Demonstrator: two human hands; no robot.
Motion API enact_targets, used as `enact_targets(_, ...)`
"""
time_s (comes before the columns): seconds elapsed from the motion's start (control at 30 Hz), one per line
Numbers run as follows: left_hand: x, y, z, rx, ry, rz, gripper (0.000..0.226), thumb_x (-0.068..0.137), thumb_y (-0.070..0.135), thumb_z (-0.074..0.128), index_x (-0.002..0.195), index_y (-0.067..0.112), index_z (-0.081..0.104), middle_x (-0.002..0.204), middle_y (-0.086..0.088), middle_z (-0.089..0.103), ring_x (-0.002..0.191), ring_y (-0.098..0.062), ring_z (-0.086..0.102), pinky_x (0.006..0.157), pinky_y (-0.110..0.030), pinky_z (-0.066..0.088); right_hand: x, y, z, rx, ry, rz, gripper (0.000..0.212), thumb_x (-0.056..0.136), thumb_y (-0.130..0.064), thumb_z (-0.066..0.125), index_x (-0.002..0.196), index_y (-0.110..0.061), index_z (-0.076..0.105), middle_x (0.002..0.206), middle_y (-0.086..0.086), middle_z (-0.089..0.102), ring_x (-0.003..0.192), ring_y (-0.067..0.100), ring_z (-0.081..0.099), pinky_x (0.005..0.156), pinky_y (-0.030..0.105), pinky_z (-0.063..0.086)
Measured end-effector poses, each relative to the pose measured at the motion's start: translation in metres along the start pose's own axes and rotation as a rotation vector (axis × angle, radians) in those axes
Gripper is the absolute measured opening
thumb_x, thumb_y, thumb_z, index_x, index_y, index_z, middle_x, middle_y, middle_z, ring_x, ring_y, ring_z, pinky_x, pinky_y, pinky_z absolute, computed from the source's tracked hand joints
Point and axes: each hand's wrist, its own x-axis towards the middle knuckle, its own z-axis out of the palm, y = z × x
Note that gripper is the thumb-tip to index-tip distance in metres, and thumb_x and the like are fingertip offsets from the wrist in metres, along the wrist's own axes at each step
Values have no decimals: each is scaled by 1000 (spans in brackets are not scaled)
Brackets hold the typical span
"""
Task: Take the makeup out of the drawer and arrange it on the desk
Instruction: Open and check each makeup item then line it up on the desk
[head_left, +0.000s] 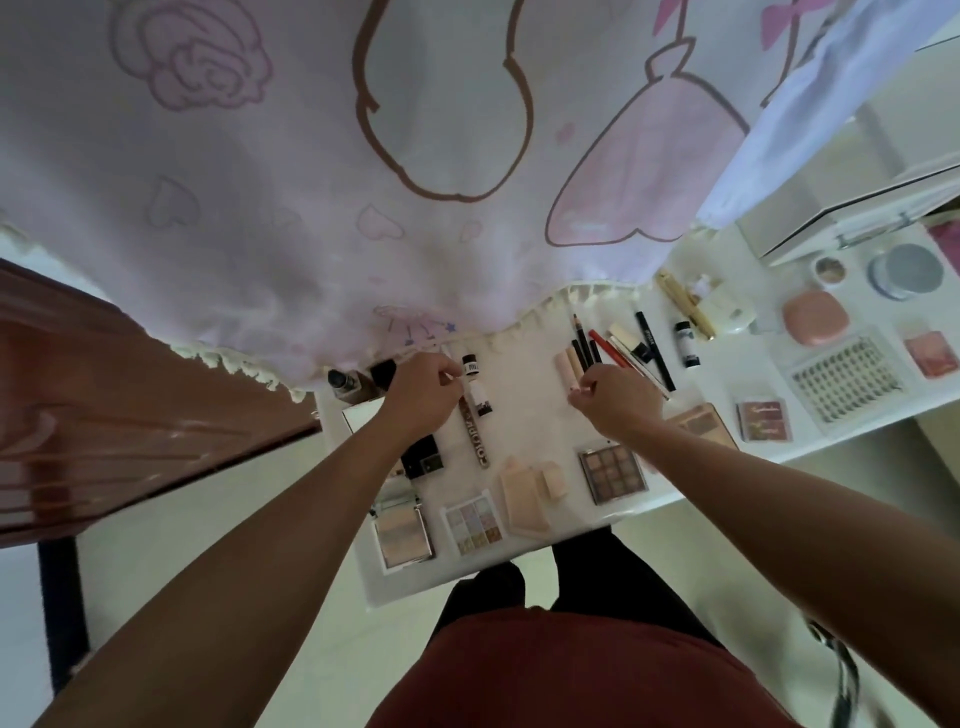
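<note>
Makeup lies spread over the white desk (535, 415). My left hand (423, 395) pinches a small white tube with a black cap (475, 384), which lies above a long brown tube (475, 441). My right hand (615, 400) pinches the lower end of a pale pink tube (566, 366) beside a row of dark pencils (584, 343). In front of my hands lie eyeshadow palettes (613, 473), (472, 525), a mirrored compact (402, 530) and a beige bottle (522, 499). The drawer is not visible.
To the right lie a lash tray (844, 382), a pink compact (810, 317), a blush (930, 353), a silver-lidded jar (906, 270) and a mirrored box (852, 208). A pink patterned curtain (363, 182) hangs over the desk's back edge. A brown wooden door (104, 400) stands left.
</note>
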Motion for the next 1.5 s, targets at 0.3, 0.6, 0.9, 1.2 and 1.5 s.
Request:
enact_targets(0.3,-20,-7,7,-13,-4,-32,20,91,17,62,108,9,69,91,-7,67,81,-25,65,85,-37,54,12,-14,8,-110,-44,30,30,87,-39,64,69,-16,55,67,0,60,66,21,63,54,29,45)
enact_targets(0.6,-35,6,-16,-206,-21,-38,20,93,22,62,108,10,65,86,-7,69,62,-17,62,70,-37,56,-28,-39,-22,225,-155,-261,25,94,-39,57,98,-16,64,84,0,71,73,15,69,70,37,57)
enact_targets(0.9,-54,25,-46,-368,-124,43,13,90,12,65,102,7,69,75,-6,70,55,-11,60,62,-35,54,-73,-65,-54,606,-325,-363,15,101,-21,51,97,-15,64,74,-4,63,60,7,56,51,23,48)
enact_targets(1.2,-66,21,-57,-513,-144,110,6,89,6,65,91,5,71,67,-5,69,59,-16,60,63,-33,53,-91,-76,-56,883,-321,-332,31,102,-10,47,88,13,62,61,1,51,50,9,45,50,23,44)
enact_targets(1.5,-72,17,-63,-532,-118,151,8,90,6,63,89,10,70,67,-5,67,58,-15,57,58,-28,49,-99,-85,-56,926,-173,-374,11,95,-15,62,94,-7,70,72,3,64,58,8,56,56,23,51)
